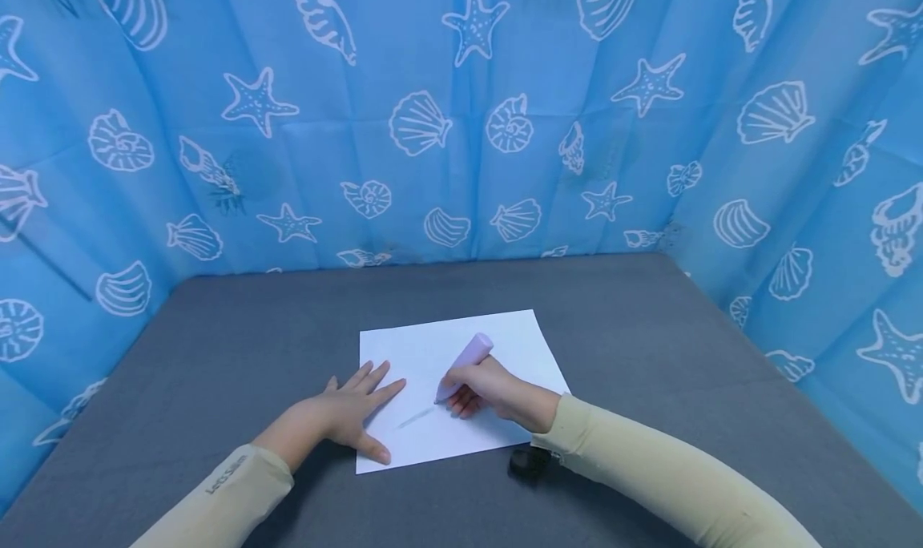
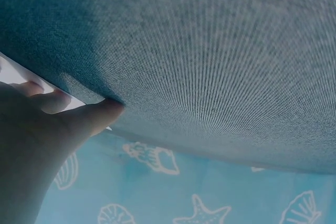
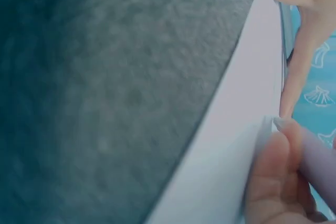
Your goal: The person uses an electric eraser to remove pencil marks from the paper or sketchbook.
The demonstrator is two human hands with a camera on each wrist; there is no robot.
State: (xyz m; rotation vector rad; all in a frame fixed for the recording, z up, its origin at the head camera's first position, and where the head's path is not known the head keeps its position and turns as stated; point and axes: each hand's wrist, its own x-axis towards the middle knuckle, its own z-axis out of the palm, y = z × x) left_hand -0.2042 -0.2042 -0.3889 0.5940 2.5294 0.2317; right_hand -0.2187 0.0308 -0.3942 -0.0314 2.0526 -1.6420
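Note:
A sheet of white paper (image 1: 505,330) lies slightly askew on the grey table. My right hand (image 1: 501,389) pinches a thick lilac marker pen (image 1: 473,351), its tip down at the sheet. From the tip a faint grey line (image 1: 416,417) runs toward the lower left. My left hand (image 1: 344,417) rests with fingers spread on the paper's left edge, thumb near the lower left corner. In the left wrist view, the left hand's thumb (image 2: 100,115) reaches past the paper's edge. The right wrist view shows curled fingers (image 3: 273,174) against the marker pen (image 3: 321,163).
The grey cloth-covered table (image 1: 288,324) spreads around the sheet. A small black object (image 1: 530,462) shows under the right sleeve, below the paper. Blue curtains (image 1: 433,187) with white shell and starfish prints stand behind the table and at its sides.

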